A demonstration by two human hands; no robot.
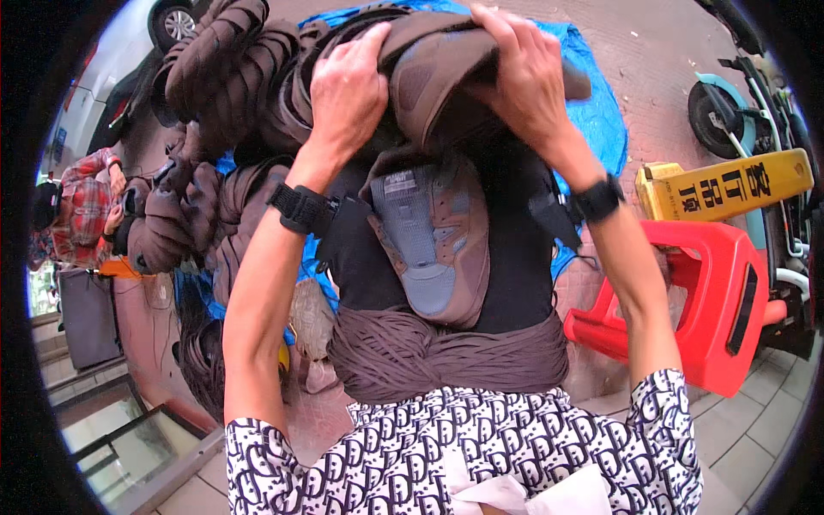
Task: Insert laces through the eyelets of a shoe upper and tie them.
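A blue sheet [605, 116] is spread on the ground beyond your knees, its right edge showing past your right hand [525, 81]. A large heap of brown shoe uppers [215, 77] covers much of its far and left sides. The red stool [730, 343] stands off to your right. Along the near edge of your lap [524, 279] lies a thick bundle of brown laces [451, 356]; mid-lap, a brown-and-grey upper [468, 275] rests with its toe toward you. The held upper [433, 73] is raised above the lap's far edge: your right hand grips its right rim, fingers on top, while your left hand [348, 94] lies at its left, its pinch too hidden to tell. It should handle light, soft and floppy, not fragile; take the folded rim, where layers look firmest.
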